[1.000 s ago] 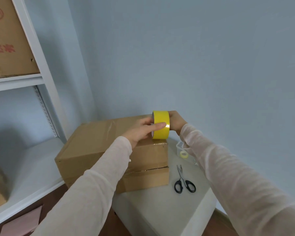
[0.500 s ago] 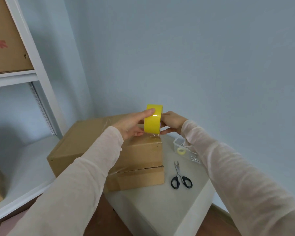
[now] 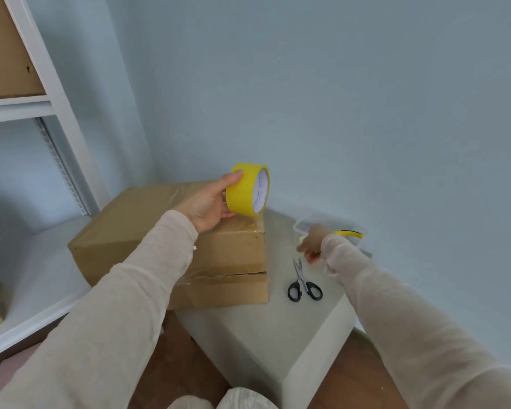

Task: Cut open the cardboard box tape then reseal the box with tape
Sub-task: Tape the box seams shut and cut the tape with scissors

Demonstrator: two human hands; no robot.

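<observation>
Fingers of the left hand are curling over the top of the yellow tape roll while the thumb is pressing in from below. The hand is gripping the roll firmly and holding it on edge at the near right corner of the top of the cardboard box. White shelving is standing at the left, carrying another brown carton on its upper shelf. The pale worktop is bearing the right end of the cardboard box, which is lying flat with clear tape glinting along its top and front seam. A short strip of clear tape is running from the roll down onto the box corner. The right hand is hanging over the worktop to the right of the box, at the edge of a clear plastic container, its fingers bending loosely; whether they are pinching anything cannot be told. A yellow and black object is lying in that container. Black-handled scissors are lying closed on the worktop, tips pointing toward the right hand.
</observation>
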